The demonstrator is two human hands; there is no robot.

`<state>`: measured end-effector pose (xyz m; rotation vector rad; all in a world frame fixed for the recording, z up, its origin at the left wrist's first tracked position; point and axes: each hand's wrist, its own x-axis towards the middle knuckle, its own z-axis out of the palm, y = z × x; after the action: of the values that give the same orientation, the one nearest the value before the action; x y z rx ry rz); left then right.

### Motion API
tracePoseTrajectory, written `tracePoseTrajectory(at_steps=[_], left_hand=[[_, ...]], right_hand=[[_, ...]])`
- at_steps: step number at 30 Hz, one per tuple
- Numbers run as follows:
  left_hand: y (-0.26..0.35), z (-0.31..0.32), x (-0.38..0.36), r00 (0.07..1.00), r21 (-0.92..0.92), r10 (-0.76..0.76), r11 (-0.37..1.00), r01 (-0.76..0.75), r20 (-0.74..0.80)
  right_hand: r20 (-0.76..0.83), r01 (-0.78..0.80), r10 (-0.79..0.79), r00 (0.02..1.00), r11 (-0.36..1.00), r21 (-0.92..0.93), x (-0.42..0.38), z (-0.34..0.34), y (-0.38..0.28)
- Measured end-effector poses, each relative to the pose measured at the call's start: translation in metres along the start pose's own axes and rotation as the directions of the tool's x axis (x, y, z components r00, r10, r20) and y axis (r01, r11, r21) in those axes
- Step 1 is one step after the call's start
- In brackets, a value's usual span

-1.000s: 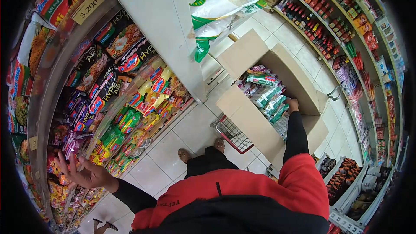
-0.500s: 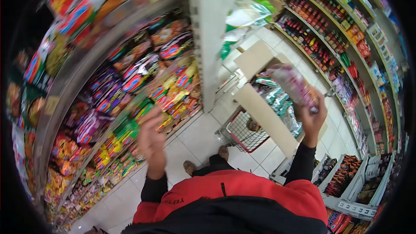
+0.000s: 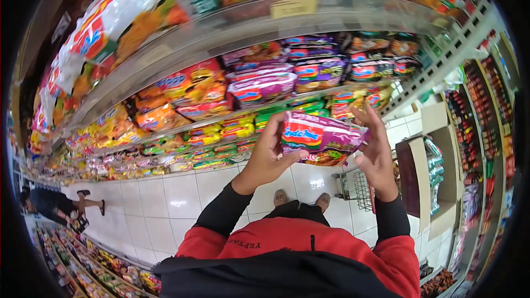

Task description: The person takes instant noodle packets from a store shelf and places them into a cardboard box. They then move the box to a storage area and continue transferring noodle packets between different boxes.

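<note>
Lifted from the carton, 1 pink-purple noodle packet (image 3: pixel 320 139) now sits clamped between left hand (image 3: pixel 269 157) and right hand (image 3: pixel 378 146)

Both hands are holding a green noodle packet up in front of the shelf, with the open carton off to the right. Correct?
Not quite: the noodle packet is purple and pink, not green. The head view shows the left hand and right hand holding it before the shelf, open carton at right.

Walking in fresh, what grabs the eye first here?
A stack of purple noodle packets sits at the centre, held between the left hand and the right hand. Behind them curve shelves crammed with bright noodle packs, and a cardboard box stands open at right.
</note>
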<state>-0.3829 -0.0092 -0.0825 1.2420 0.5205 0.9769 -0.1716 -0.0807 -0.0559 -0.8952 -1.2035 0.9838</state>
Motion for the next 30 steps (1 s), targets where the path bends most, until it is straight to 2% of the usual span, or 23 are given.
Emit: tracePoseTrajectory(at_steps=[2,4,5,6,7,9,10,11,12,13,14,16,17,18,20,21,24,25,26,27,28,29,30], left_hand=[[0.009,-0.017,0.006,0.992,0.228,0.082,0.968,-0.103,0.100],[0.011,-0.026,0.015,0.974,0.178,0.224,0.960,-0.216,-0.025],[0.012,-0.031,0.019,0.939,0.233,0.328,0.926,-0.297,-0.107],[0.012,-0.037,0.023,0.887,0.295,0.426,0.883,-0.365,-0.180],[0.011,-0.043,0.024,0.889,0.295,0.417,0.887,-0.354,-0.189],[0.009,-0.057,0.026,0.694,0.576,0.678,0.676,-0.460,-0.241],[0.007,-0.065,0.026,0.703,0.577,0.667,0.684,-0.446,-0.247],[0.005,-0.073,0.025,0.642,0.765,0.758,0.478,-0.431,-0.113],[0.001,-0.078,0.026,0.588,0.890,0.808,0.232,-0.393,0.049],[-0.008,-0.077,0.031,0.516,0.899,0.857,0.217,-0.381,0.012],[-0.009,-0.077,0.031,0.519,0.901,0.855,0.217,-0.376,0.010],[-0.009,-0.077,0.033,0.573,0.979,0.794,-0.161,-0.127,0.204],[-0.013,-0.079,0.038,0.566,0.973,0.793,-0.213,-0.086,0.224],[-0.015,-0.078,0.039,0.558,0.972,0.797,-0.221,-0.085,0.230],[-0.015,-0.073,0.043,0.660,0.945,0.717,-0.327,0.031,0.226],[-0.018,-0.070,0.046,0.686,0.939,0.698,-0.338,0.060,0.208],[-0.025,-0.066,0.060,0.693,0.937,0.692,-0.343,0.069,0.202],[-0.022,-0.059,0.060,0.730,0.914,0.664,-0.379,0.146,0.159],[-0.023,-0.058,0.062,0.735,0.914,0.659,-0.379,0.145,0.157],[-0.022,-0.058,0.064,0.710,0.925,0.682,-0.361,0.120,0.174],[-0.020,-0.057,0.067,0.683,0.935,0.705,-0.343,0.092,0.191],[-0.018,-0.055,0.068,0.685,0.928,0.701,-0.359,0.098,0.199],[-0.017,-0.054,0.069,0.687,0.930,0.698,-0.357,0.087,0.204]], right_hand=[[0.074,-0.034,0.040,0.996,0.997,-0.075,0.020,0.017,0.006],[0.072,-0.154,0.167,0.983,0.976,-0.154,0.046,0.023,0.014],[0.083,-0.035,0.049,0.995,0.986,-0.161,0.066,0.026,0.019],[0.023,-0.079,0.082,0.996,0.988,-0.133,0.081,0.031,0.019],[0.092,-0.108,0.118,0.989,0.988,-0.113,0.103,0.032,0.017],[0.138,0.125,-0.103,0.985,0.980,-0.157,0.141,0.039,0.028],[0.148,0.084,-0.061,0.987,0.985,-0.154,0.153,0.044,0.030],[0.171,0.045,-0.024,0.985,0.992,-0.121,0.165,0.047,0.037],[0.257,0.168,-0.109,0.960,0.961,-0.221,0.178,0.048,0.041],[0.239,0.160,-0.103,0.966,0.959,-0.232,0.187,0.046,0.052],[0.223,0.157,-0.102,0.969,0.957,-0.244,0.195,0.045,0.062],[0.152,0.388,-0.382,0.912,0.922,-0.008,0.205,0.070,0.072],[0.090,0.420,-0.411,0.907,0.878,-0.229,0.193,0.076,0.057],[0.094,0.432,-0.421,0.902,0.874,-0.224,0.197,0.073,0.066],[0.191,0.577,-0.545,0.817,0.770,-0.273,0.210,0.066,0.087],[0.113,0.446,-0.453,0.884,0.745,-0.496,0.193,0.070,0.071],[0.071,0.443,-0.527,0.847,0.626,-0.641,0.187,0.073,0.078],[0.130,0.530,-0.726,0.676,0.356,-0.770,0.180,0.083,0.083],[0.126,0.526,-0.722,0.681,0.361,-0.770,0.177,0.077,0.070],[0.155,0.399,-0.405,0.901,0.632,-0.664,0.177,0.068,0.046],[0.236,0.165,-0.036,0.971,0.816,-0.554,0.178,0.061,0.032],[0.190,0.653,-0.723,0.664,0.436,-0.619,0.196,0.061,0.094],[0.185,0.646,-0.722,0.667,0.435,-0.628,0.192,0.057,0.097]])
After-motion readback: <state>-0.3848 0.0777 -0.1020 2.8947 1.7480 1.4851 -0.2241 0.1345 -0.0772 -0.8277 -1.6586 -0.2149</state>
